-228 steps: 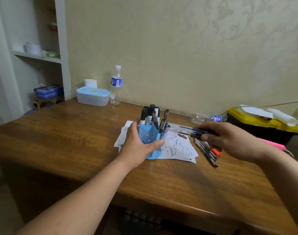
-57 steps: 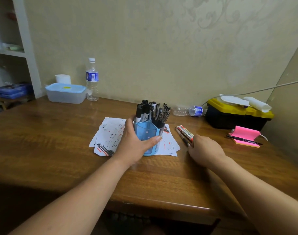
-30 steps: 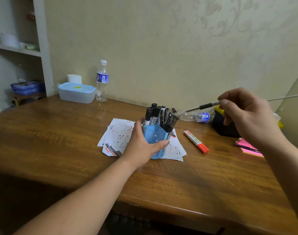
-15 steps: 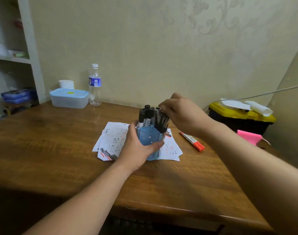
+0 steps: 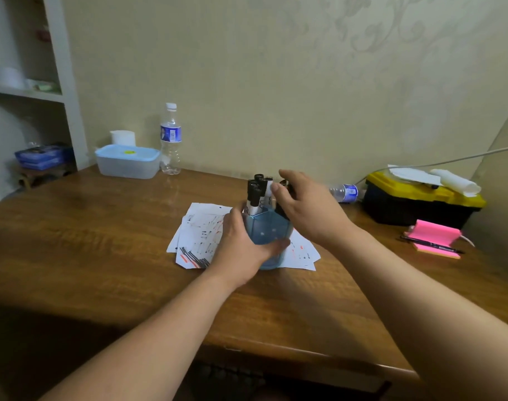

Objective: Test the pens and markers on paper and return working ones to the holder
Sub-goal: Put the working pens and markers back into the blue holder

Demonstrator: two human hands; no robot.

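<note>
A translucent blue pen holder (image 5: 266, 230) stands on scribbled test sheets (image 5: 200, 234) in the middle of the wooden table. It is packed with several black-capped markers and pens (image 5: 255, 192). My left hand (image 5: 241, 246) grips the holder from its near left side, thumb across the front. My right hand (image 5: 307, 211) hovers at the holder's right, with relaxed fingers lying over the pen tops and the thumb touching a white marker. I see no pen held in it. The right hand and forearm hide the table just right of the holder.
A pink sticky-note pad (image 5: 435, 231) with a black pen (image 5: 429, 245) lies at the right. Behind it are a black and yellow toolbox (image 5: 414, 205) and a lying bottle (image 5: 345, 193). An upright water bottle (image 5: 170, 140) and a blue-lidded box (image 5: 128, 162) stand back left.
My right hand carried a pen from the table to the holder and now rests over the pen tops without it. The orange marker is now out of sight behind my right arm. The left hand kept its grip.
</note>
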